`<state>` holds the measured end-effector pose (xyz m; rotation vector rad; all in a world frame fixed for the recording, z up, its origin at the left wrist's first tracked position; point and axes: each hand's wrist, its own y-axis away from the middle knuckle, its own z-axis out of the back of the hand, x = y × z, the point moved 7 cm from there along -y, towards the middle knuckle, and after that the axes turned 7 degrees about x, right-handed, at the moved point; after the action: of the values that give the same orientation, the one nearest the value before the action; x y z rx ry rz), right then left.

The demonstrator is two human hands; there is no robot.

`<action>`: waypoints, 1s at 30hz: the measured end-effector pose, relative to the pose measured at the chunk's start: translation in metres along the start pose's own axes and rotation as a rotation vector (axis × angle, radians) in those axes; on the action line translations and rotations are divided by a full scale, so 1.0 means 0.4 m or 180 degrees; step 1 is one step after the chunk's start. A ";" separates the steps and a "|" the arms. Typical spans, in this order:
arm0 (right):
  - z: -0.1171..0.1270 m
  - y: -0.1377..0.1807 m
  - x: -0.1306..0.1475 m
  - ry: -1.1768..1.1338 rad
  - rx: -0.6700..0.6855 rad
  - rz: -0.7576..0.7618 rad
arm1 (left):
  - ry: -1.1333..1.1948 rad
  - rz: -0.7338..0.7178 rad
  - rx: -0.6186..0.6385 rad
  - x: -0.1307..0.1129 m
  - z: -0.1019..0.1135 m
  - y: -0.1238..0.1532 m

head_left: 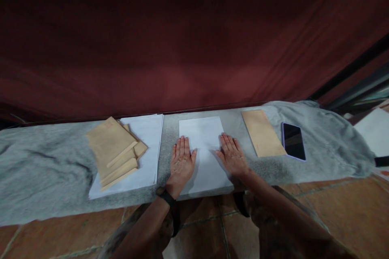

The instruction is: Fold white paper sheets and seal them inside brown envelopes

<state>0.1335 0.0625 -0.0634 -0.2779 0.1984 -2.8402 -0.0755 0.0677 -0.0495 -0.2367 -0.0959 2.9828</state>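
White sheet (206, 170) lies flat on the grey cloth (45, 170), centred in front of the person, short edge toward the wall of dark red fabric (194, 48). Faint line runs across it about mid-length (can't tell if it's a crease or just shading).

Left hand (182, 160): palm down, fingers straight and together, thumb out toward the middle, on the sheet's left edge. Right hand (233, 156): same pose mirrored, on the right edge. Both spread flat — neither grips anything. Dark wristband (165, 196) on the left wrist.

Left of the sheet, just apart: white paper stack (150, 149) with brown envelopes (114, 141) fanned over its left part, some overhanging onto the cloth. Right side: single brown envelope (263, 134), lying at a slant — then phone (293, 141) just beside it, screen up and dark, purple edge. Floor below is orange-brown tile (349, 206).
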 end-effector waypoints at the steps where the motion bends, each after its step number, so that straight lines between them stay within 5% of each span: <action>1: 0.000 0.002 -0.006 0.0022 -0.0001 -0.0015 | -0.0010 0.0025 -0.0009 0.004 0.000 0.002; 11: 0.016 0.021 -0.044 0.0073 -0.0060 -0.0274 | 0.0096 0.0334 -0.0219 0.050 0.028 0.014; 15: 0.030 0.053 0.053 -0.0255 0.0033 0.0032 | 0.0219 -0.0180 -0.0242 -0.043 0.039 0.067; 21: 0.049 0.128 0.209 -0.0648 0.0168 0.0755 | -0.0006 -0.1115 -0.0122 -0.189 -0.032 0.195; 30: 0.040 0.133 0.176 -0.0323 0.0091 0.0750 | -0.0219 -0.1210 0.0171 -0.161 -0.002 0.194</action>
<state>0.0846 -0.0103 -0.0446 -0.3662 0.1579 -2.5867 -0.0235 -0.0186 -0.0463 -0.0958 -0.0601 2.6107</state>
